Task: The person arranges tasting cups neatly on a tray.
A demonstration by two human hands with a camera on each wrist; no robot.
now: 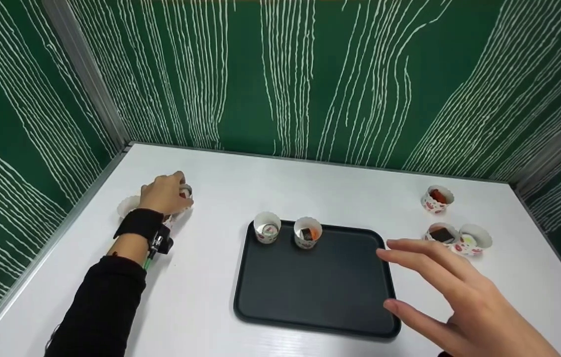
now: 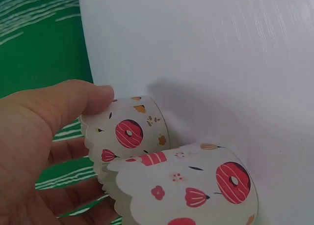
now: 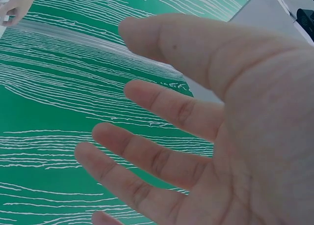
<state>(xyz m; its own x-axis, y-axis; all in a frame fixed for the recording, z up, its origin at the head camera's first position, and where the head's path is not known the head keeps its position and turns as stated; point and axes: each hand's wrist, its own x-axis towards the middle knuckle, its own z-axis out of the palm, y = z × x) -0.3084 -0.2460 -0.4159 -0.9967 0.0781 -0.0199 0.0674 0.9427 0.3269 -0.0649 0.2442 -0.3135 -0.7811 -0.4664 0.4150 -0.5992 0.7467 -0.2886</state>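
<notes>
At the far left of the table, my left hand (image 1: 164,194) holds a flower-and-doughnut patterned paper baking cup (image 2: 128,129). The thumb presses its side near the scalloped rim, and the fingers reach round the far side, partly hidden. Close against it stands a second paper cup (image 2: 196,190), larger in the left wrist view. Another cup's pale rim (image 1: 127,204) shows beside the wrist in the head view. My right hand (image 1: 478,302) hovers near the right edge of the dark tray (image 1: 320,292), fingers and thumb spread apart, holding nothing.
Two filled paper cups, one on the left (image 1: 262,219) and one beside it (image 1: 305,244), stand along the tray's back edge. On the right side are a cup with red contents (image 1: 431,206), one with a dark piece (image 1: 441,235), and one touching it (image 1: 478,237). Green panels (image 1: 330,79) border the table.
</notes>
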